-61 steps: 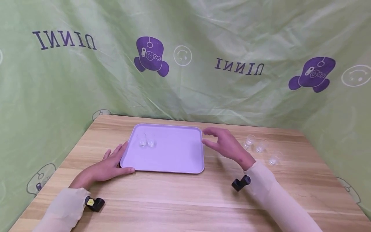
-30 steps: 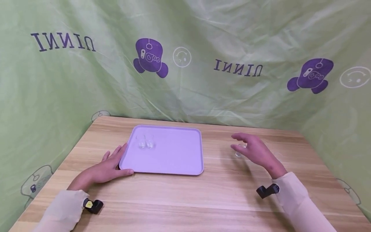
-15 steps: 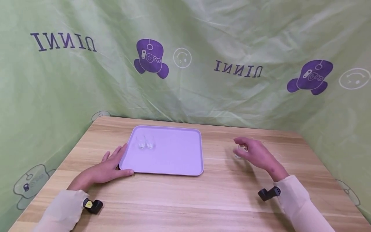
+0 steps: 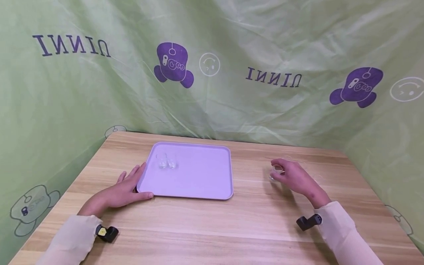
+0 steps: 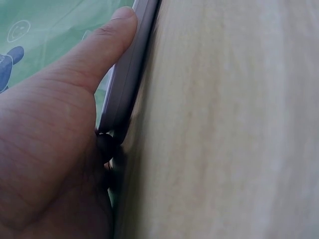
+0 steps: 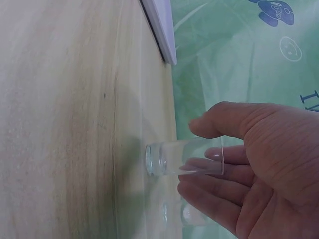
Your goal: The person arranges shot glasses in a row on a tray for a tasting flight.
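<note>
My left hand [image 4: 122, 189] rests at the near left corner of a light purple tray [image 4: 202, 180], its fingers along the left side and its thumb on the front edge. Two small clear shot glasses [image 4: 167, 162] stand side by side on the tray's left part. To the right of the tray, my right hand [image 4: 293, 177] has its thumb and fingers around another shot glass [image 6: 169, 158]. That glass is upright, its base close to the wooden table. In the right wrist view the thumb [image 6: 219, 122] lies against one side of it, with the fingers on the other.
More clear glass [image 6: 193, 215] shows beyond the right hand in the right wrist view, partly covered by the fingers. The wooden table [image 4: 205, 224] ends at a green printed curtain [image 4: 212, 106] at the back and sides.
My right hand has moved from the tray's right edge to the glasses on the right, and its thumb and fingers have closed around one. My left hand has stayed at the tray.
</note>
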The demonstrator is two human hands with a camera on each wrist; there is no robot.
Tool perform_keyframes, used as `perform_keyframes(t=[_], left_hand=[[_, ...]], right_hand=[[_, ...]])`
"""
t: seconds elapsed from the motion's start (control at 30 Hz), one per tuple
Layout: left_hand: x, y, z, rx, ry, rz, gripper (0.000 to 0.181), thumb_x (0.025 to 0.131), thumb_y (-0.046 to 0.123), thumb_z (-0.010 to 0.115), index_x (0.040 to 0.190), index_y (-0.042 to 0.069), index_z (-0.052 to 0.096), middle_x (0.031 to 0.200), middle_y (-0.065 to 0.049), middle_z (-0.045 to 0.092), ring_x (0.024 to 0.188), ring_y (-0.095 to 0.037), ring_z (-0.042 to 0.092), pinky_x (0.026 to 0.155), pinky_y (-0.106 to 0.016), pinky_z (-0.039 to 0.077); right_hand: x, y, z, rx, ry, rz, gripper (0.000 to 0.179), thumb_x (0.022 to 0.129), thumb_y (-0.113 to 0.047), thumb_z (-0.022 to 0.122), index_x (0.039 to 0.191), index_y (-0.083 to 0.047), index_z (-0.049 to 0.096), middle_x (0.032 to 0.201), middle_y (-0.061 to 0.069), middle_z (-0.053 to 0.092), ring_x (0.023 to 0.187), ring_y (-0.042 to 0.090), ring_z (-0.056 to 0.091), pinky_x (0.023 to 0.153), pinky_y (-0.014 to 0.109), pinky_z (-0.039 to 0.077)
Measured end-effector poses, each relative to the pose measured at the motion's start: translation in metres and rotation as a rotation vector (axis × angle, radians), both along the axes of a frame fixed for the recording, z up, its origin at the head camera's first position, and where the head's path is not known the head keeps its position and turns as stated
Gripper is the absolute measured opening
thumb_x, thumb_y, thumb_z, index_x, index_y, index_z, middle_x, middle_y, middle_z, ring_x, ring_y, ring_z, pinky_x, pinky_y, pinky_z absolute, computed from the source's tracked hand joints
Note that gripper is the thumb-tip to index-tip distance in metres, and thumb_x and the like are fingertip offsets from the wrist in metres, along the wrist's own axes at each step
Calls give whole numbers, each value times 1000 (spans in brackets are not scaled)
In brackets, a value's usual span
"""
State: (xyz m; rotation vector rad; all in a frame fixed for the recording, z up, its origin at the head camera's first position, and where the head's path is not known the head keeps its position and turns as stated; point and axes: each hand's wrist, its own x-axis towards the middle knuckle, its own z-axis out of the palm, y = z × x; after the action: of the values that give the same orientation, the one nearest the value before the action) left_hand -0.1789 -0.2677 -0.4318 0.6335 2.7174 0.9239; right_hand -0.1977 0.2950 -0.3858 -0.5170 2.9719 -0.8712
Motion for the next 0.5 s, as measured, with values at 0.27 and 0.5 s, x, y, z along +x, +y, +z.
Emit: perform_keyframes(t=[0.27,0.5], left_hand=[[0,0,1,-2,-8,2,111,94,49,72,163,-2,3,167,-29,6,151,-52,-3,115,-67,-12],[-1,1,1,2,-14,1,111,94,49,73,163,-1,2,167,-29,7,151,-52,-3,115,-68,-12]], right_hand=[[1,1,-2,14,-11,-11,46,96,-10,71,133,13,57,122,32,66,111,46,66,93,56,54],[2,1,-4,22,-19,-9,45,97,-11,72,131,13,56,119,31,67,110,46,66,95,59,51]])
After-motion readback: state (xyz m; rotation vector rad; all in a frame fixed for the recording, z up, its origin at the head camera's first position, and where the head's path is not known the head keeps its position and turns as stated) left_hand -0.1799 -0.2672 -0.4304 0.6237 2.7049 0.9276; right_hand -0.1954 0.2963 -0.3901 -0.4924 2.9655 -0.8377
